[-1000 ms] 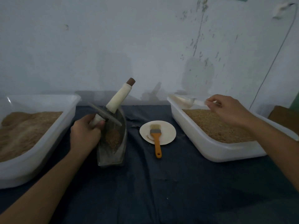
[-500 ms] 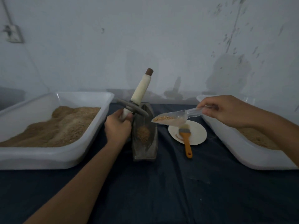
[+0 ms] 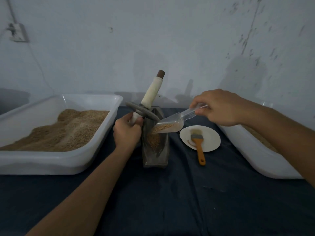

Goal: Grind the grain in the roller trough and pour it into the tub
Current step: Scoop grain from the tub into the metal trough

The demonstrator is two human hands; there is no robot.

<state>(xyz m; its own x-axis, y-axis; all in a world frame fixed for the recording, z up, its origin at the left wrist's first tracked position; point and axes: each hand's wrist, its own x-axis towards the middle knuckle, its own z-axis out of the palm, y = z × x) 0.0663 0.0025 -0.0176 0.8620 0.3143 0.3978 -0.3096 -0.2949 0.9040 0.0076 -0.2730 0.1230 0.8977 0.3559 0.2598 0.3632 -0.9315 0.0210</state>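
Dark cloth [image 3: 170, 201] covers the bench, where the roller [image 3: 142, 111] is gripped by its lower handle in the left hand [image 3: 127, 132] and tilted clear, presumably so the clear scoop [image 3: 167, 125], pinched in the right hand [image 3: 219, 108], can tip grain [image 3: 153, 139] into the trough [image 3: 156, 150] between both hands, the tub [image 3: 56, 162] waiting just beyond the left hand.

Two tubs [image 3: 59, 133] [image 3: 252, 155], one scoop [image 3: 172, 123], one brush [image 3: 198, 145]

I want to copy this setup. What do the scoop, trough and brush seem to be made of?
Scoop: clear plastic, probably; the grain shows through it. Trough: dull grey, likely cast metal or stone; I cannot tell which. Brush: orange handle, plastic or painted wood, pale bristles.
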